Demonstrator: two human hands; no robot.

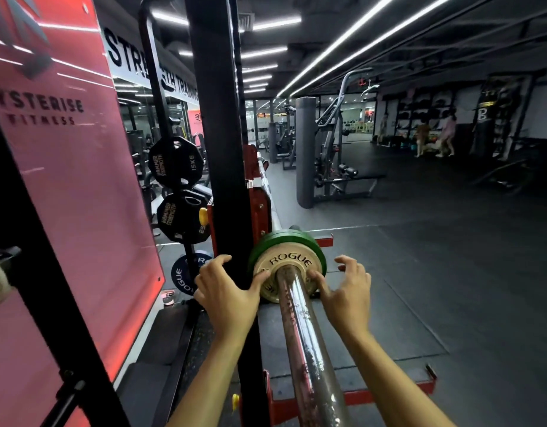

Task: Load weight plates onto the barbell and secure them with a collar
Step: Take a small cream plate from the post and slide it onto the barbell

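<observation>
Both hands, left hand (pixel 226 291) and right hand (pixel 347 288), fingers spread, thumbs pressing a tan plate (pixel 286 277) along the barbell sleeve (pixel 306 343) (no collar yet); it could slide back off.

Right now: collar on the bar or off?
Off. The bar is bare outside the small plate; both hands only push the plate.

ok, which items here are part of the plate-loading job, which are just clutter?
Job: chrome barbell sleeve; tan Rogue plate; green plate; left hand; right hand.
Clutter: black Hammer Strength plates; blue Rogue plate; grey pillar.
</observation>
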